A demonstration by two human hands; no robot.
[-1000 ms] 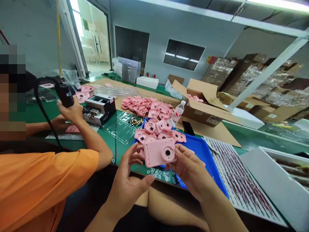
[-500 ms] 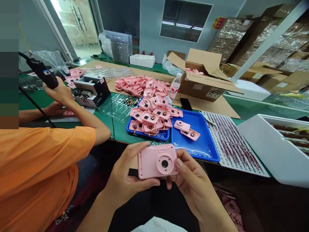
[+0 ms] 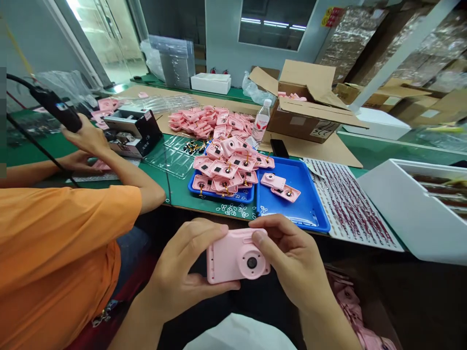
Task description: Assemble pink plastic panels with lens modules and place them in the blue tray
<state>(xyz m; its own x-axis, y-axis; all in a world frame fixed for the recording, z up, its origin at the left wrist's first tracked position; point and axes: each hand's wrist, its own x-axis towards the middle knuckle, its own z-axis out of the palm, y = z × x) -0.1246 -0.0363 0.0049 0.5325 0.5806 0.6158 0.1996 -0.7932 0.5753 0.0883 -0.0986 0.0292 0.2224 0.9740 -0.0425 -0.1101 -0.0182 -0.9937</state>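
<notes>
A pink camera shell [image 3: 226, 257] with a round dark lens faces up between my hands, just in front of the table edge. My left hand [image 3: 186, 265] grips its left end, index finger along the top edge and thumb beneath. Around the upper right corner, my right hand [image 3: 290, 257] is closed, its thumb on the front near the slot above the lens. Beyond them, a blue tray [image 3: 251, 195] carries a heap of pink shell halves [image 3: 228, 170]. In a second blue tray [image 3: 288, 216] lie two pink pieces [image 3: 273, 181].
Small white rings [image 3: 233, 210] lie along the table edge. At right are a sheet of dark red cords [image 3: 350, 204] and a white foam box [image 3: 401, 204]. A bottle [image 3: 261, 121] and cardboard box [image 3: 302, 119] stand behind. At left, a co-worker's hand [image 3: 89, 136] holds a black tool [image 3: 54, 107].
My right hand has shifted from the shell's right side up to its top corner, thumb now near the slot. The shell sits slightly lower in view and is tilted a little.
</notes>
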